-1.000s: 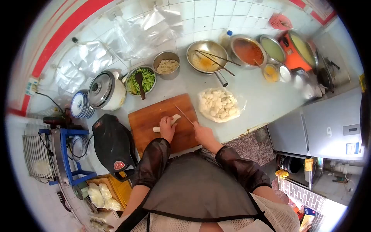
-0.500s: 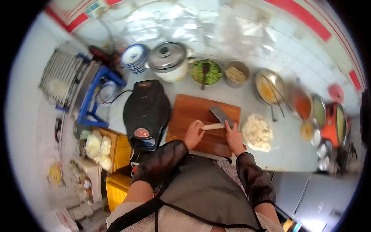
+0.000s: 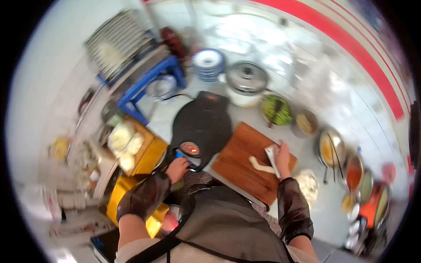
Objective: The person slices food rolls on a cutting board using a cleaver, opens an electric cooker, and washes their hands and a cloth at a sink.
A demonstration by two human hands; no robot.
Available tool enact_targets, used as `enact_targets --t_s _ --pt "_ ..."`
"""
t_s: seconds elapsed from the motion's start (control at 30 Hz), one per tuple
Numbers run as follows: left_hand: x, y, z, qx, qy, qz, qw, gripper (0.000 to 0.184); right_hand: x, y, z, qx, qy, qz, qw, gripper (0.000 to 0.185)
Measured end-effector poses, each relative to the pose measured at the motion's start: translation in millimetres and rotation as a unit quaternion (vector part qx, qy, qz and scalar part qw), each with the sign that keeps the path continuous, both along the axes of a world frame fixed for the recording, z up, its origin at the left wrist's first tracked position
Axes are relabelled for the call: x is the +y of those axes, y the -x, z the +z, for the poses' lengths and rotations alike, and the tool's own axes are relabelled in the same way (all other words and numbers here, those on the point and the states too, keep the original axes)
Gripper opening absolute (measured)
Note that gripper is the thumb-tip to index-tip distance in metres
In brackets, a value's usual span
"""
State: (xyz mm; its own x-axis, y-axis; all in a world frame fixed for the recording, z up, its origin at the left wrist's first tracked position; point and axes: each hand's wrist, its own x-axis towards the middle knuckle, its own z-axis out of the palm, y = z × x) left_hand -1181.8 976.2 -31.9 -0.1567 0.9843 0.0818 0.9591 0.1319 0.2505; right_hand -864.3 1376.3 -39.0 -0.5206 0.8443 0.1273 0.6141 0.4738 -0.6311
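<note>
My left hand [image 3: 177,170] is at the front handle [image 3: 191,162] of a closed black electric griddle [image 3: 201,127], its fingers curled against the handle; motion blurs them somewhat. In my right hand [image 3: 283,157] is a cleaver [image 3: 272,158], its broad blade standing over the right part of a wooden cutting board [image 3: 239,151]. A pale rope of dough [image 3: 261,166] lies bent on the board, just left of the blade. A red light glows on the griddle's lid.
Behind the board stand a lidded pot [image 3: 247,79], stacked blue-rimmed plates [image 3: 208,63], a bowl of shredded greens [image 3: 275,109] and a metal pot [image 3: 305,122]. A pale dough mass [image 3: 307,184] lies right. Farther right are a steel bowl [image 3: 331,147] and red sauce [image 3: 354,173]. Yellow crates [image 3: 149,160] stand left.
My left hand has let go of the dough and moved left to the griddle's handle. The cleaver stays in my right hand, its blade turned. The view has swung left.
</note>
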Motion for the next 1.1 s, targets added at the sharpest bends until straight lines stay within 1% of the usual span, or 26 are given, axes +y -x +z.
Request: enact_targets --t_s 0.03,0.07,0.1,0.17,0.2,0.27,0.3,0.33,0.4,0.43,0.47,0.5,0.53,0.57,0.6,0.63,0.7,0.73,0.77,0.8,0.83,0.9,0.93,1.0,1.07,1.1 --pt "2.6 3.8 10.2 0.010 0.002 -0.030 0.999 0.031 14.8 28.7 9.0 0.006 0.075 -0.034 0.997 0.054" --pt "4.1 9.1 5.1 0.009 0.004 -0.056 0.998 0.031 41.0 45.5 -17.1 -0.005 -0.081 -0.022 0.996 0.060" --pt "3.6 14.5 -2.2 0.010 0.042 -0.069 0.997 0.030 63.6 64.5 -45.9 -0.005 -0.238 -0.016 0.971 0.066" --pt "6.3 17.9 8.7 0.008 0.036 -0.099 0.994 0.029 74.6 102.6 -18.5 -0.101 -0.067 -0.046 0.992 0.069" --pt "7.1 20.2 8.0 0.016 0.020 -0.120 0.992 0.030 82.2 117.2 -18.3 -0.096 -0.071 -0.028 0.992 0.069" --pt "6.5 21.7 5.5 0.021 -0.011 -0.131 0.991 0.030 101.9 122.8 -33.8 -0.197 0.045 -0.038 0.979 0.076" --pt "5.3 23.9 -0.4 0.032 -0.016 -0.135 0.990 0.029 116.3 122.3 -57.2 -0.195 0.044 -0.029 0.979 0.076" --pt "4.3 25.2 1.8 0.035 -0.015 -0.129 0.991 0.029 133.7 121.5 -90.5 -0.177 0.014 -0.062 0.982 0.073" --pt "8.4 25.2 12.3 0.039 0.021 -0.148 0.988 0.028 142.5 119.2 -104.8 -0.159 -0.020 -0.099 0.982 0.069" --pt "8.8 27.8 23.8 0.038 0.034 -0.158 0.986 0.026 141.5 109.0 -97.5 -0.201 -0.086 -0.043 0.975 0.060" --pt "8.3 30.7 31.1 0.036 -0.008 -0.171 0.985 0.023 140.4 88.8 -90.4 -0.247 -0.149 0.008 0.957 0.051" --pt "8.1 33.3 45.9 0.038 -0.013 -0.166 0.985 0.021 106.8 90.3 -47.0 -0.099 -0.069 -0.115 0.986 0.033" --pt "9.4 37.5 68.7 0.012 -0.022 -0.164 0.986 0.021 90.0 85.2 -37.0 -0.112 -0.071 -0.129 0.983 0.033" --pt "15.1 40.2 107.0 0.061 -0.074 -0.183 0.978 0.026 78.4 76.2 -31.3 -0.019 -0.109 -0.145 0.983 0.029" --pt "22.1 48.3 131.9 0.067 -0.103 -0.179 0.976 0.026 68.4 63.7 -27.8 0.073 -0.147 -0.158 0.974 0.027" --pt "32.3 52.2 153.4 0.093 -0.149 -0.156 0.972 0.026 57.2 49.8 -24.5 0.061 -0.148 -0.168 0.973 0.027" --pt "65.0 64.5 207.3 0.117 -0.228 -0.155 0.954 0.025 37.7 26.4 -18.9 0.089 -0.043 -0.130 0.986 0.030" --pt "82.2 74.4 217.4 0.117 -0.265 -0.146 0.946 0.027 28.4 13.2 -26.4 0.084 -0.045 -0.135 0.986 0.030" --pt "97.3 80.6 232.6 0.137 -0.270 -0.147 0.942 0.030 17.7 -1.8 -41.0 0.122 0.080 -0.146 0.978 0.030" --pt "110.7 80.7 249.2 0.118 -0.262 -0.124 0.950 0.029 -0.7 -2.3 -33.7 0.127 0.118 -0.126 0.977 0.030" --pt "125.2 85.8 253.7 0.109 -0.281 -0.132 0.944 0.027 -21.5 -0.7 -21.1 0.130 0.157 -0.107 0.973 0.030" --pt "143.4 95.9 262.9 0.099 -0.301 -0.146 0.937 0.026 -95.7 34.5 -7.0 0.202 0.215 -0.079 0.952 0.030" --pt "148.4 98.7 267.8 0.090 -0.296 -0.141 0.940 0.023 -122.0 47.4 -27.7 0.301 0.314 -0.098 0.895 0.030" --pt "153.5 97.6 270.2 0.077 -0.289 -0.143 0.944 0.020 -159.0 84.7 44.7 0.211 0.545 -0.017 0.811 0.028" --pt "154.5 97.6 272.6 0.078 -0.287 -0.134 0.945 0.018 -164.0 121.9 38.6 0.254 0.652 0.085 0.709 0.027" --pt "152.5 96.7 273.2 0.084 -0.276 -0.123 0.950 0.021 -163.5 138.0 28.8 0.257 0.651 0.085 0.710 0.027"
